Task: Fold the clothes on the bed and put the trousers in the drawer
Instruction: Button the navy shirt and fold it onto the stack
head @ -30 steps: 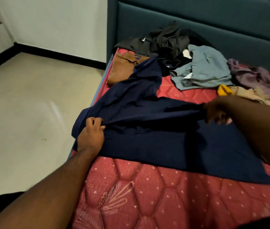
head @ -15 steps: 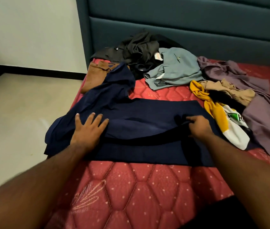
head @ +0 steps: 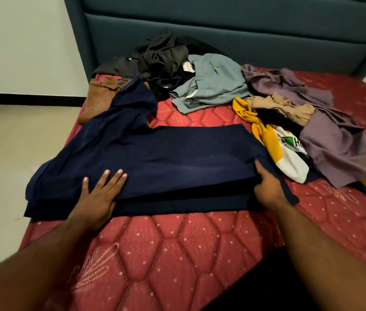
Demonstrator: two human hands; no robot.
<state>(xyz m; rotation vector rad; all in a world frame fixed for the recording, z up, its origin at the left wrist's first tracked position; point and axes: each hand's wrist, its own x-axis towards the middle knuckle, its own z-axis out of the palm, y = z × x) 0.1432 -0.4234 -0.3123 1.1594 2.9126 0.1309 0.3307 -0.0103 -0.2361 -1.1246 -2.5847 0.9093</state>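
Dark navy folded trousers (head: 161,158) across the red quilted mattress (head: 177,254) by its near edge, left hand (head: 97,198) flat on them with fingers straight, right hand (head: 267,187) gripping their right end, fingertips hidden under cloth, far leg end overlapping brown garment (head: 97,97).

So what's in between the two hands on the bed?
In the head view, only the navy garment fills the stretch between the left hand and right hand; its folded edge runs from one to the other.

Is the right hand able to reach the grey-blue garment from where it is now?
Probably yes. The right hand grips the navy garment's right edge; bare mattress lies between it and the grey-blue garment, nothing standing in the way. It must release the navy cloth first.
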